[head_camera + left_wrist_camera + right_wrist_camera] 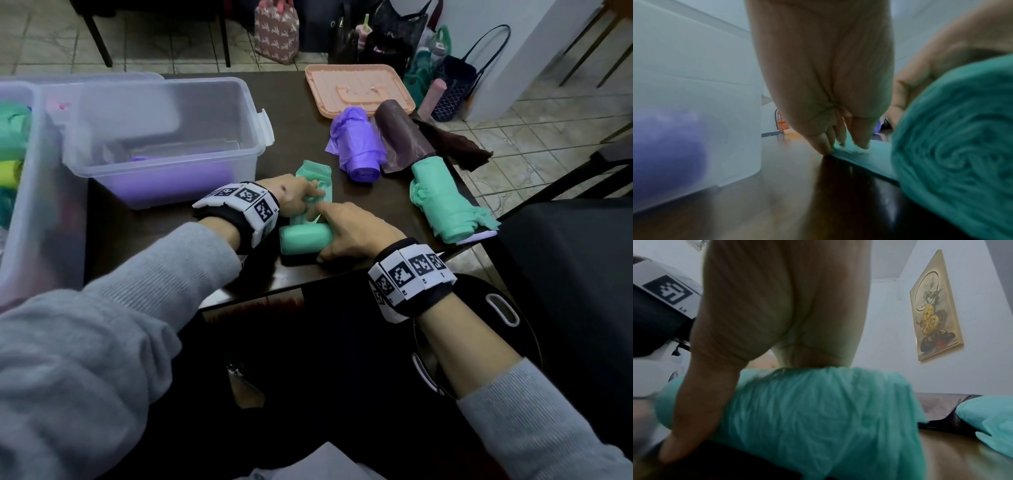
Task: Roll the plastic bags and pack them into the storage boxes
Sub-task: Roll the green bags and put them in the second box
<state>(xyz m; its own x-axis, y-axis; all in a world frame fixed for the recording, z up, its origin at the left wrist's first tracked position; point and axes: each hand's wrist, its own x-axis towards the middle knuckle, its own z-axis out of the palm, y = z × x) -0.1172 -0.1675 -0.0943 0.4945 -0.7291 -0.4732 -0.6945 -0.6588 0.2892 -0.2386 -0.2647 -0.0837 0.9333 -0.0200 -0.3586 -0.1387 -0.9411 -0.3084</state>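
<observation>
The green plastic bag [306,236] lies near the front edge of the dark tabletop [298,137], partly rolled: a tight cylinder at the near end, a flat unrolled strip running away from it toward the far side. The left wrist view shows the spiral of layers at the roll's end.

The right hand [356,231] rests over the right end of the roll — thumb at the near side against the tabletop, fingers curved over the top and gripping it. The left hand [294,195] is on the flat strip just beyond the roll; its fingertips [861,142] press the plastic down onto the tabletop, fingers bent at the knuckles. Whether they pinch the strip or only press it cannot be told.

To the right lie three more rolls, side by side: a purple roll [359,147], a dark brown roll [404,137] touching it, and a green roll [442,198] near the tabletop's right edge, loosely wound with a ragged end. Behind them sits a peach-coloured lid [359,90], underside up.

To the left of the hands stands a clear storage box [164,137], with something purple showing through its wall. A second clear box [34,205] at the far left holds green and yellow rolls. Both wrists carry bands printed with black-and-white markers; the sleeves are grey. Bags stand on the tiled floor beyond the tabletop.
</observation>
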